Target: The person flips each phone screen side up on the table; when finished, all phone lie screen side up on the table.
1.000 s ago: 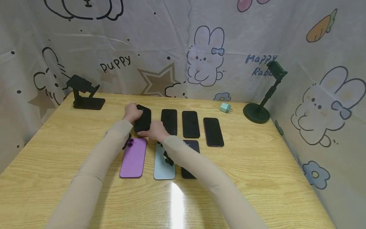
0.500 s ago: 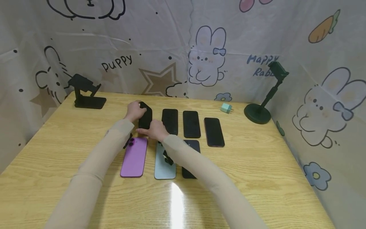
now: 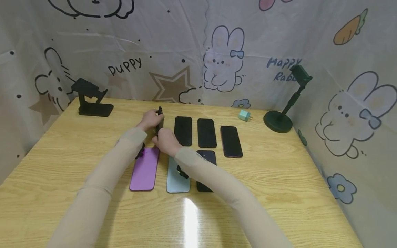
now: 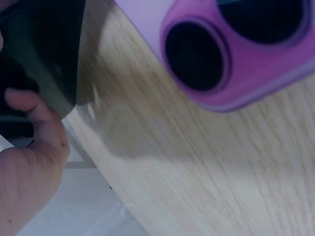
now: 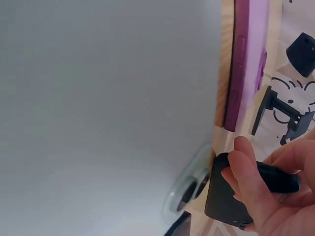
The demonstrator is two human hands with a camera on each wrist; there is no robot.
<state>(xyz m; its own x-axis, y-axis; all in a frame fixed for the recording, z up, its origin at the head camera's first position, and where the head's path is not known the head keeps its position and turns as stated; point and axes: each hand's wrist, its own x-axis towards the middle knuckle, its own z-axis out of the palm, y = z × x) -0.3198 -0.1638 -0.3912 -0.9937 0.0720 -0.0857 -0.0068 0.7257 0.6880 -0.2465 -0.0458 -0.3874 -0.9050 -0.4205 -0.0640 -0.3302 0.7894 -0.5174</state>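
Note:
My left hand grips the far end of a black phone. My right hand holds its near end. The phone stands on its long edge, tilted up off its face, and the right hand hides its lower part. In the left wrist view a fingertip lies on the phone's dark, glossy face. The right wrist view has fingers curled over the black phone. Just below the hands lie a purple phone and a light blue phone, backs up, partly covered by the wrists.
To the right lie several black phones, among them one beside the right hand and a slanted one. A dark phone sits under the right sleeve. A black stand, a mint charger and a green stand line the back.
The black phone has turned from lying nearly flat to standing on its edge, showing only a thin side. Both hands have stayed on it, the left shifting slightly right.

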